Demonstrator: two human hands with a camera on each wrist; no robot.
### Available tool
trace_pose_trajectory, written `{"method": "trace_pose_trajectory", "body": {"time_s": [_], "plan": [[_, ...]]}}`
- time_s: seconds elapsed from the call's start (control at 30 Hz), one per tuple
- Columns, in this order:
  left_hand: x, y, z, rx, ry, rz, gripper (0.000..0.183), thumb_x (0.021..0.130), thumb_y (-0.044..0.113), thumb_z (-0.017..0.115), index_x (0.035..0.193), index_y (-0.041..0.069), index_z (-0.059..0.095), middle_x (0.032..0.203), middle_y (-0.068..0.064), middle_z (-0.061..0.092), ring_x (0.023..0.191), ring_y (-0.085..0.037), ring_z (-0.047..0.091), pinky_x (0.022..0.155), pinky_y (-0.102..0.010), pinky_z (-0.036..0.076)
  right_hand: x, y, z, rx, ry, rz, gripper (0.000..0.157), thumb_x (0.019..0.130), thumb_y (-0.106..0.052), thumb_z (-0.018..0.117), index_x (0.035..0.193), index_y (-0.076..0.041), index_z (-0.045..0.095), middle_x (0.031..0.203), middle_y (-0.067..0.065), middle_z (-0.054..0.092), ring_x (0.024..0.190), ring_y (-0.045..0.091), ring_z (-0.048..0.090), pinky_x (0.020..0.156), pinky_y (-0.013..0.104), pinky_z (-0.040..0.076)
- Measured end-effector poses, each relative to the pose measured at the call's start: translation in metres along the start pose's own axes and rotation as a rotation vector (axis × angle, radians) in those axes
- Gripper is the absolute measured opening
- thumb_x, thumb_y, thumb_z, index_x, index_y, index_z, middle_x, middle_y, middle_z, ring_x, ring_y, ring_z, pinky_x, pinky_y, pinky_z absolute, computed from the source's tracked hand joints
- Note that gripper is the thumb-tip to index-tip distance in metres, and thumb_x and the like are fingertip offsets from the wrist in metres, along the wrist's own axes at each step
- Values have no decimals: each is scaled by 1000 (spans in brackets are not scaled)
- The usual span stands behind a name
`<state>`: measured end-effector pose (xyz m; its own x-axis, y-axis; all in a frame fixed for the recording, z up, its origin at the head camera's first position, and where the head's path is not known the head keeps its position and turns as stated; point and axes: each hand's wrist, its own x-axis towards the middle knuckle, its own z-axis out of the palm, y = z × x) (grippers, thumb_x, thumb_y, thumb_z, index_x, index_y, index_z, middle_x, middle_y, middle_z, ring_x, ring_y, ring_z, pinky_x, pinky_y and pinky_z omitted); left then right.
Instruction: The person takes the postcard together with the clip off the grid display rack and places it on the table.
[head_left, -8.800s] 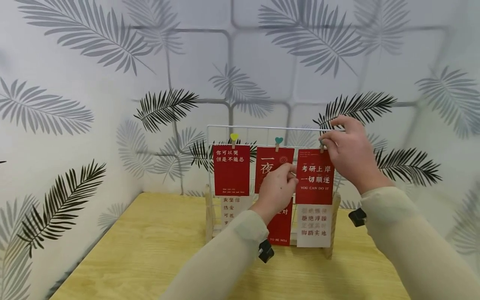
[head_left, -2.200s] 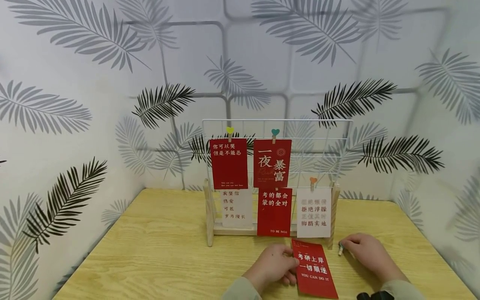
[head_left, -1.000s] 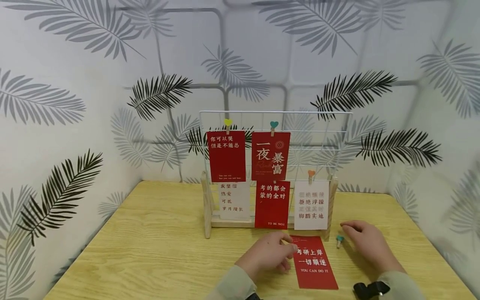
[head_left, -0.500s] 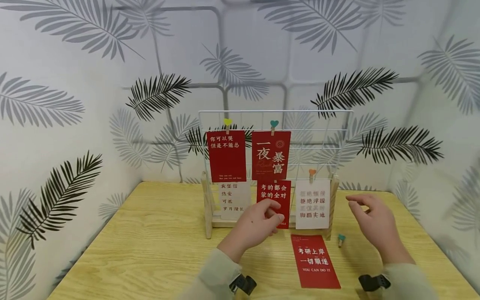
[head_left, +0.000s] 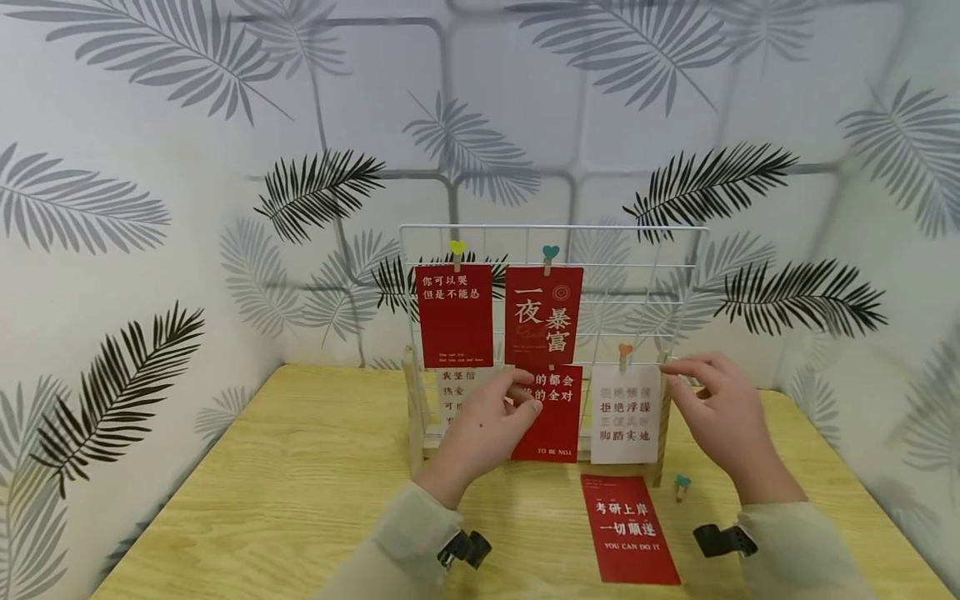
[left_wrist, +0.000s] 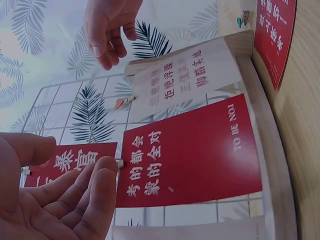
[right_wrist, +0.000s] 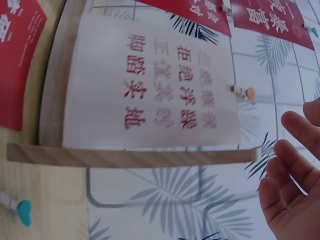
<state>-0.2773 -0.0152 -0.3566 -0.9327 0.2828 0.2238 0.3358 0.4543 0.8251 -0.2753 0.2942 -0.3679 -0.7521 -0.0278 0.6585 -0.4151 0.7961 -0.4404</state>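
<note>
My left hand [head_left: 487, 425] hovers before the lower-middle red card [head_left: 551, 425], fingers loosely bent and holding nothing. In the left wrist view, its fingertips [left_wrist: 105, 172] appear over the gap between two red cards. My right hand [head_left: 723, 417] is raised by the upper right corner of the white card [head_left: 626, 421], also with nothing in it. An orange heart clothespin [right_wrist: 243, 92] fastens that white card to the wire grid rack [head_left: 637, 287]. A red card [head_left: 630, 558] lies flat on the table, with a teal heart clothespin [head_left: 682, 487] to its right.
Two red cards hang in the upper row: one under a yellow heart clothespin [head_left: 457, 248], one under a teal heart clothespin [head_left: 551, 252]. Partly behind my left hand hangs another white card [head_left: 459, 387]. Wooden legs [right_wrist: 135, 156] support the rack on the table [head_left: 300, 475].
The upper-right red card came off the rack and now lies on the table. My right hand released its teal clothespin there. Both hands then rose to the lower row.
</note>
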Motion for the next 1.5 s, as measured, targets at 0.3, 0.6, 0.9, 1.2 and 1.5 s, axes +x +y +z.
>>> {"method": "trace_pose_trajectory", "body": {"time_s": [0.3, 0.6, 0.9, 1.2, 1.5], "plan": [[6, 8, -20, 29, 45, 42, 46, 100, 31, 62, 142, 16, 52, 120, 2, 64, 101, -15, 63, 83, -38, 56, 19, -23, -1, 5, 2, -88, 23, 101, -20, 62, 113, -5, 75, 121, 13, 60, 115, 34, 53, 84, 53, 45], [8, 11, -29, 92, 89, 68, 48, 100, 32, 62, 144, 15, 52, 124, 2, 64, 103, -15, 63, 86, -37, 56, 35, -40, -3, 4, 7, -180, 20, 97, -17, 67, 112, -6, 76, 122, 14, 60, 119, 38, 48, 97, 61, 36], [14, 19, -36, 138, 102, 63, 51, 99, 30, 63, 146, 16, 50, 129, -3, 63, 102, -16, 62, 83, -37, 57, 52, -60, -8, -39, 30, -281, 20, 93, -12, 72, 112, -6, 76, 123, 14, 61, 120, 38, 48, 99, 61, 37], [22, 21, -45, 191, 126, 62, 52, 99, 33, 64, 147, 17, 50, 129, -1, 64, 100, -14, 61, 83, -37, 56, 67, -75, -11, -91, 58, -368, 21, 92, -13, 71, 111, -6, 77, 121, 13, 62, 119, 37, 49, 100, 58, 38], [27, 22, -49, 244, 129, 80, 53, 99, 33, 64, 146, 14, 50, 117, -1, 64, 94, -14, 58, 81, -33, 54, 84, -95, -13, -118, 77, -437, 22, 92, -16, 70, 112, -8, 77, 123, 14, 61, 121, 36, 49, 104, 57, 37]]}}
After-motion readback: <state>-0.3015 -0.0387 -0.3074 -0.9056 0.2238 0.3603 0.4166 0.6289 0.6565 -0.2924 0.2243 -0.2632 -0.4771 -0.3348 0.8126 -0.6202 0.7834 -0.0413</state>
